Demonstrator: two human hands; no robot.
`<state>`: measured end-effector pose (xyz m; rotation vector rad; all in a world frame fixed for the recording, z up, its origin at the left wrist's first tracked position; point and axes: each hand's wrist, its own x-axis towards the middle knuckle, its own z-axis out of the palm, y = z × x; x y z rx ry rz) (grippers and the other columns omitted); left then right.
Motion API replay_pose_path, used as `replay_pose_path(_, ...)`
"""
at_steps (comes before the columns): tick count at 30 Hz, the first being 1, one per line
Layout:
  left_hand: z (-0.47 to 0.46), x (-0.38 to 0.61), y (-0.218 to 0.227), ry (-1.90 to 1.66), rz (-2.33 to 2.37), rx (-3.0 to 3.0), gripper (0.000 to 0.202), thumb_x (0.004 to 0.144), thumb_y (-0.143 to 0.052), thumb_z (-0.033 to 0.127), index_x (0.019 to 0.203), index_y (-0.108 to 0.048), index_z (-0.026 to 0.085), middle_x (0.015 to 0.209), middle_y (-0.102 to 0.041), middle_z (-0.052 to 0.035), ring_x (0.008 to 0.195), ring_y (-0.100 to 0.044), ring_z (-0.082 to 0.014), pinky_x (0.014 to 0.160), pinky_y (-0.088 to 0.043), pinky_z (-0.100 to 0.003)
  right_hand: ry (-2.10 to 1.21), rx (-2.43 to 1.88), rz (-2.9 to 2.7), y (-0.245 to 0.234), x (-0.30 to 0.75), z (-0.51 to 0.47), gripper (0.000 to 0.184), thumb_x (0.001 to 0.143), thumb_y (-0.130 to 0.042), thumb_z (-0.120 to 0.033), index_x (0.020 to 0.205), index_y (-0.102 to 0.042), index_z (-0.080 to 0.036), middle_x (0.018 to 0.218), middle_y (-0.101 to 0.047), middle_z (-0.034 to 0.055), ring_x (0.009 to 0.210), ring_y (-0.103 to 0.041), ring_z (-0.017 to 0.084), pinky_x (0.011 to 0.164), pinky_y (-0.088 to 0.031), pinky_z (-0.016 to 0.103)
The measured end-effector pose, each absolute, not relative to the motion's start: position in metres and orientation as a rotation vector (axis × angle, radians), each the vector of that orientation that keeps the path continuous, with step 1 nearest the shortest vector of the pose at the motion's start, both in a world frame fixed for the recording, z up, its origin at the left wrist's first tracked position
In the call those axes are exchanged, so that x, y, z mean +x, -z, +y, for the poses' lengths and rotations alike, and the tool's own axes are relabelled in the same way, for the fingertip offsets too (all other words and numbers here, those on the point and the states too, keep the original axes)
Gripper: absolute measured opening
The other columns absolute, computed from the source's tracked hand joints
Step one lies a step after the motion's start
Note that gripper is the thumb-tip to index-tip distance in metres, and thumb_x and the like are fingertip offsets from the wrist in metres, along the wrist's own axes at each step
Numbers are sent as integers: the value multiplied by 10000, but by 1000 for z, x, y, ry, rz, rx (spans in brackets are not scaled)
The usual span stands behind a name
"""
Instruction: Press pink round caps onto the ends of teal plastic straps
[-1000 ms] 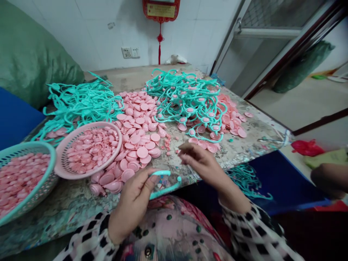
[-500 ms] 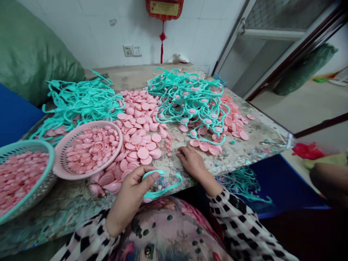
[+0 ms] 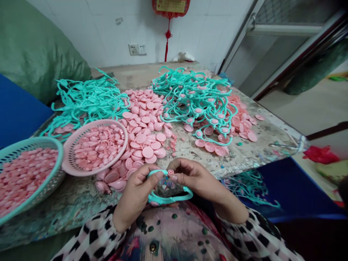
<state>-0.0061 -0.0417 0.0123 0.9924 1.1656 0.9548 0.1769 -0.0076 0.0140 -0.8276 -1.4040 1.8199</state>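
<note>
Green woven sack [image 3: 35,54] at left against white tiled wall [image 3: 95,32]; double power socket [image 3: 137,49] and red tasselled wall hanging [image 3: 170,21] behind; metal-framed door [image 3: 282,30] right; red plastic bag [image 3: 320,154] far right.

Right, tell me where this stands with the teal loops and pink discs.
Done: the teal tangle at the back already carries pink discs. In hand: the left hand holds a teal loop while the right hand pinches a small pink piece against it. Left: the teal pile shows almost no pink, beside loose pink discs, a pink basket and a teal basket.
</note>
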Motion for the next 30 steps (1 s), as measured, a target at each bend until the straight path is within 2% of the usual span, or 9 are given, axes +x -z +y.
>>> replay_pose_path(6,-44,-7,-14,-887,1201,1037,212,844,-597,409,863,-617,199,614,-451,53,548,-404,-69,502,-350,-160,-1689,-939,-1506,-17,174,-13,208,807,-666,-358,819,-608,-158,756,-589,-6,709,-536,114,665,-439,238)
replay_pose_path(12,-44,-4,-21,-857,1245,1143,228,839,-588,404,806,-617,180,646,-503,40,581,-457,-77,510,-381,-157,-1317,-1050,-1843,-22,175,-19,66,865,-597,-233,843,-615,-173,784,-617,-2,727,-552,120,676,-428,237)
replay_pose_path(16,-47,-3,-23,-779,1300,1154,233,849,-557,417,824,-605,190,675,-522,32,607,-491,-97,516,-408,-174,-1152,-1043,-1998,-23,175,-21,55,898,-539,-198,878,-588,-183,840,-626,14,786,-567,136,713,-431,258)
replay_pose_path(25,-41,-7,-29,-616,1320,1439,282,901,-458,366,742,-584,171,652,-491,32,639,-458,-108,571,-355,-204,-945,-1019,-2218,-24,177,-25,93,928,-446,-154,957,-530,-178,876,-592,37,837,-533,164,765,-420,310)
replay_pose_path(30,-41,-8,-31,-666,1244,1394,281,905,-451,354,748,-588,164,667,-489,30,637,-456,-106,558,-349,-197,-908,-964,-2167,-26,176,-26,91,946,-456,-196,959,-545,-183,869,-604,27,833,-542,151,749,-419,283)
